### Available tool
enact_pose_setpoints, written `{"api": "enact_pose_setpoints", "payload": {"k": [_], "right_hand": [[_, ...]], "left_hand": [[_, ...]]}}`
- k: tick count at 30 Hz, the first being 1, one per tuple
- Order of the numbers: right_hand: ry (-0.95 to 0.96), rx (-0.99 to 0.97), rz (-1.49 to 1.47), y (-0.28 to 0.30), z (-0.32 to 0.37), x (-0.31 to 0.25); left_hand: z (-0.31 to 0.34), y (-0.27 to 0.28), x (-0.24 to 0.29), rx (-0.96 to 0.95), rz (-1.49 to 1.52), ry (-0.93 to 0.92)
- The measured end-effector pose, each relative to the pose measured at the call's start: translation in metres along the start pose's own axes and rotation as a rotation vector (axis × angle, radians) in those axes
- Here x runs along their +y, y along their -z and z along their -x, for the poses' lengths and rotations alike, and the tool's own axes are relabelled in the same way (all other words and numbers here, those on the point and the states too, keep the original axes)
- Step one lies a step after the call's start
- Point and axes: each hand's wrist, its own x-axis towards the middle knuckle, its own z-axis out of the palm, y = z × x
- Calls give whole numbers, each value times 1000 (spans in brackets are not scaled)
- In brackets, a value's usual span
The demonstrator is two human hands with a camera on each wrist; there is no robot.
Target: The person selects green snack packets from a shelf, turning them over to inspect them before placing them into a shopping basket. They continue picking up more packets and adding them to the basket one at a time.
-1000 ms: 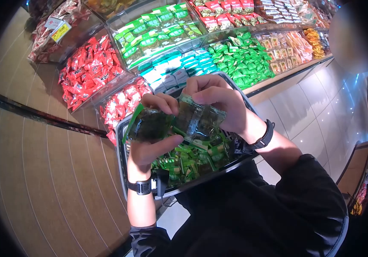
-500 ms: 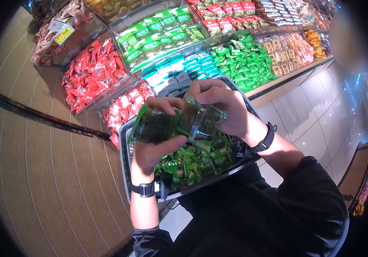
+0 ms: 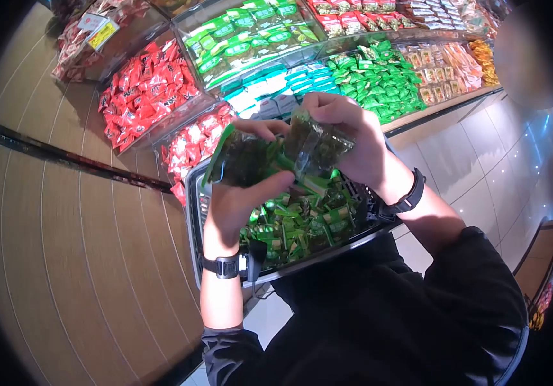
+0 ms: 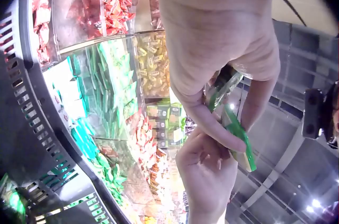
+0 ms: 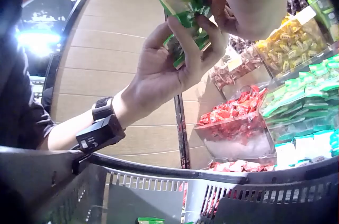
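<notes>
Sleeves in black lie nearest, below a strap on each bare wrist. Next comes the basket, its near edge against the person's dark top, with small green packets spread across its floor. Above the basket's left side, the left hand grips a dark packet with a green edge, thumb on one side and fingers curled on the other. Over the right side, the right hand pinches a clear packet by its upper end between thumb and bent fingers. Both packets are held up, clear of the basket's contents; whether they touch each other cannot be told. Past the basket's far edge are bins of teal packets, with bright green sachets to the right. Beyond the far left corner are red-and-white packets, then red ones. Farther back, behind the teal, stand rows of large green bags, with red bags to their right.
</notes>
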Motion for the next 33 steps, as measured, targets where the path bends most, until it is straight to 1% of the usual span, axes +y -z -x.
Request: {"api": "enact_pose_setpoints", "payload": {"k": [1, 2, 3, 4, 5, 6, 7, 8, 9, 10, 11, 12, 14, 15, 16, 18, 19, 20, 22, 23, 24, 26, 28, 30, 32, 33], "right_hand": [[42, 71, 39, -2, 1, 0], [89, 137, 83, -4, 0, -1], [194, 104, 143, 2, -3, 0], [189, 96, 145, 4, -1, 1], [367, 211, 510, 2, 2, 1], [544, 325, 875, -1, 3, 0], [828, 241, 1256, -2, 2, 0], [828, 229, 1254, -5, 0, 1], [903, 40, 1380, -9, -4, 5], [973, -154, 1497, -12, -6, 8], [888, -270, 1582, -12, -4, 14], [885, -272, 1579, -12, -4, 19], [895, -407, 1479, -13, -4, 26], [924, -377, 1405, -14, -6, 24], [924, -382, 1405, -18, -4, 20], [738, 41, 1171, -23, 2, 10], [733, 163, 1170, -13, -2, 11], [735, 159, 1173, -11, -6, 12], [463, 238, 768, -11, -9, 13], [415, 252, 692, -14, -11, 14], [272, 230, 780, -11, -10, 9], [189, 133, 756, 0, -14, 13], [35, 156, 765, -2, -16, 7], [-102, 144, 823, -9, -16, -9], [-94, 35, 862, -4, -26, -25], [-82, 39, 877, -4, -34, -36]], "left_hand": [[1, -5, -3, 64, 7, -39], [-1, -6, 1, 70, 5, -47], [-3, -9, 7, 130, 33, 73], [-4, -11, 11, 193, 62, 194], [-7, -12, 7, 295, 12, 198], [-10, -8, 4, 302, 14, 190], [-11, -2, 2, 303, 107, 225], [-11, 2, -1, 302, 198, 258], [-9, 4, -3, 301, 277, 269], [-8, 6, -6, 308, 278, 266], [-7, 9, -10, 340, 280, 249], [-6, 12, -14, 371, 282, 233], [-3, 21, -21, 349, 241, 226], [-3, 20, -19, 321, 198, 217], [-3, 19, -15, 324, 199, 214], [-4, 14, -1, 267, 322, 251], [-4, 12, 2, 268, 323, 247], [-3, 9, 5, 247, 348, 225], [-1, 6, 5, 220, 380, 205], [-2, 6, 3, 228, 338, 220], [-4, 6, 2, 231, 297, 232], [-2, 2, 2, 237, 253, 266], [-3, 0, -2, 239, 147, 245], [-4, 0, -1, 243, 158, 218], [-4, 2, -2, 250, 171, 205], [-5, 4, -2, 255, 172, 208]]}}
